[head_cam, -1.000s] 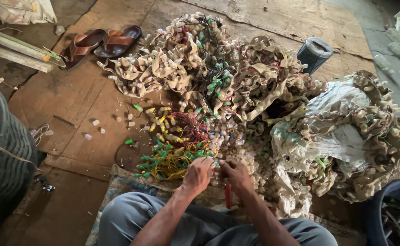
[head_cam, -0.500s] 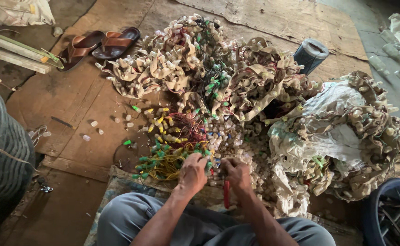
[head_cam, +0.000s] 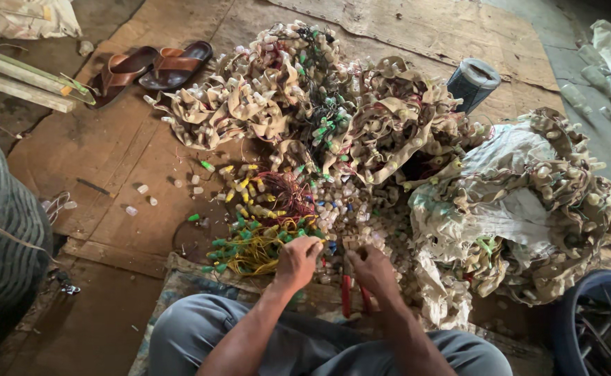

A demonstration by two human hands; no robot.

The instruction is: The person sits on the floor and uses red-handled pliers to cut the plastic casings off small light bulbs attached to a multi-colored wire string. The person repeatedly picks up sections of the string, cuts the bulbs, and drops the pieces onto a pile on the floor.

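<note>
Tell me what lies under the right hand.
Under the right hand a red-handled cutting tool pokes out above small pale bulb caps; its head is covered by the hand.

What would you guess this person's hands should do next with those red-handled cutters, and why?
Probably close the red-handled cutters in the right hand on the piece the left hand holds, since both hands meet beside the loose coloured wires.

At lower centre, the left hand [head_cam: 297,260] pinches yellow wiring [head_cam: 253,254]. The right hand [head_cam: 373,270] grips red-handled pliers [head_cam: 347,296]. Brown sandals [head_cam: 149,68] lie at upper left, a dark cylinder [head_cam: 474,83] at upper right.
</note>
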